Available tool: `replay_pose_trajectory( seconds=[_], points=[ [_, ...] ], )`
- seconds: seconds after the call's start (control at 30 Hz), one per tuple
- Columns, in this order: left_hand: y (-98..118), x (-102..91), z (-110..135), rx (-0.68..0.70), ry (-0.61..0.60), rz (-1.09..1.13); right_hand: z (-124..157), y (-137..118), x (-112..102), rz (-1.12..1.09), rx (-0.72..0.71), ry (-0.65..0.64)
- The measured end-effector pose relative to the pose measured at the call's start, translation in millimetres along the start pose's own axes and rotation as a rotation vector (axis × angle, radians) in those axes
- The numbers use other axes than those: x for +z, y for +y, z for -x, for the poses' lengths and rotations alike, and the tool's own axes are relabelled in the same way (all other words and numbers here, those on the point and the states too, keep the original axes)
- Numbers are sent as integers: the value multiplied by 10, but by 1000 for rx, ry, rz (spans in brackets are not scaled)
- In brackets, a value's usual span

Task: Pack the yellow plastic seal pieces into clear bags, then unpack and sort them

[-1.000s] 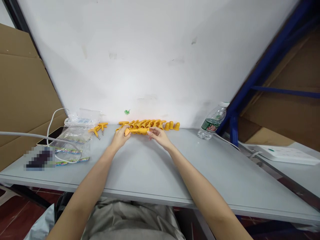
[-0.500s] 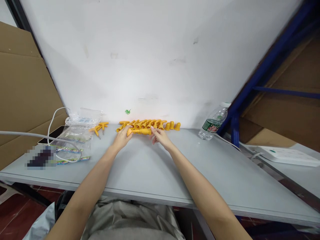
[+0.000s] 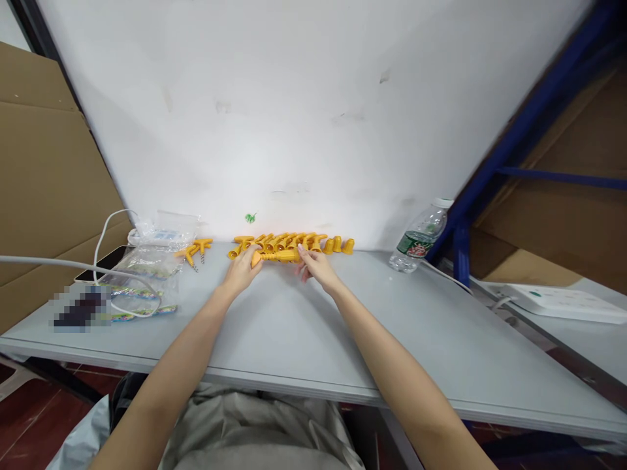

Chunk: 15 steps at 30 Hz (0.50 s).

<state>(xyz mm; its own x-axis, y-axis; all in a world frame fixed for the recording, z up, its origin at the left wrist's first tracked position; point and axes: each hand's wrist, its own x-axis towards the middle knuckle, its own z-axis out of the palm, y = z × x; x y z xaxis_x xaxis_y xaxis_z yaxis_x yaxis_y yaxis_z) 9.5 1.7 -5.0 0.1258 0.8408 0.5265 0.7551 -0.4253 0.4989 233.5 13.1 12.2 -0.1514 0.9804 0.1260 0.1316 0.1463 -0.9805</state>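
A yellow corkscrew (image 3: 279,256) with a ridged, tapering body lies crosswise between my hands, just above the table. My left hand (image 3: 241,271) is closed round its left end. At the other end, the fingers of my right hand (image 3: 316,269) pinch the yellow sheath. Behind it, along the wall, runs a row of several yellow T-handled corkscrews (image 3: 279,241) in their sheaths, partly hidden by my fingers. Loose yellow sheaths (image 3: 347,246) stand at the row's right end. To the left lie T-handled corkscrews (image 3: 191,253) with bare metal spirals.
A tilted plastic water bottle (image 3: 421,238) stands at the right by the wall. At the left are clear plastic bags (image 3: 147,267), a white cable (image 3: 95,261) and a dark phone (image 3: 110,261). A white power strip (image 3: 563,303) lies far right, beyond the grey table's (image 3: 313,333) edge.
The held corkscrew has shifted very slightly to the right and up with both hands. My right hand's fingers have moved a little along its end. The other things stay put.
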Motion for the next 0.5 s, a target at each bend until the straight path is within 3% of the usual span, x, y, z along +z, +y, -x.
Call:
replay_pose_trajectory(
  seconds=[0.2, 0.37, 0.5],
  points=[
    [28, -10, 1, 0, -5, 6, 6, -7, -56, -51, -129, -79],
    [89, -19, 11, -3, -8, 6, 5, 27, 34, 46, -75, 24],
    [75, -23, 2, 0, -5, 21, -3, 12, 21, 47, -27, 6]
  ],
)
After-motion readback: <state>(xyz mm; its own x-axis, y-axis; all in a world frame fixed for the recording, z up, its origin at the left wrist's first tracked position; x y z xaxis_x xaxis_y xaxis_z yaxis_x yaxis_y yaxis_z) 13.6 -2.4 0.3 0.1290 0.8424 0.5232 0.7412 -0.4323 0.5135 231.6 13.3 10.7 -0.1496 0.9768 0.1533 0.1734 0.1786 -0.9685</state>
